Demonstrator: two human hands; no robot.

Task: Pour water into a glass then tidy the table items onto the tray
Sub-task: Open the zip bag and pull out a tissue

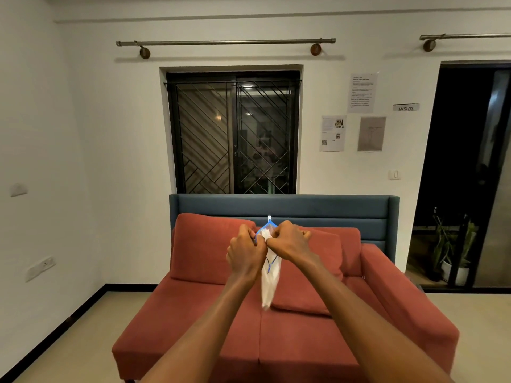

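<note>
Your left hand (pixel 246 254) and right hand (pixel 290 241) each pinch the top of a clear zip bag (pixel 269 283) with a blue seal, held between them; it hangs in open air above the red sofa (pixel 304 341); bare floor (pixel 91 327) lies left.

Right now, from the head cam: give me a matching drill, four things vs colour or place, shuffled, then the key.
Things:
1. zip bag
2. sofa seat
3. sofa backrest panel
4. potted plant

Matches:
A. teal blue
B. far right, by the dark doorway
C. red
D. clear with a blue zip edge, gripped at the top by the left hand and right hand

Pairs: 1-D, 2-C, 3-A, 4-B
</note>
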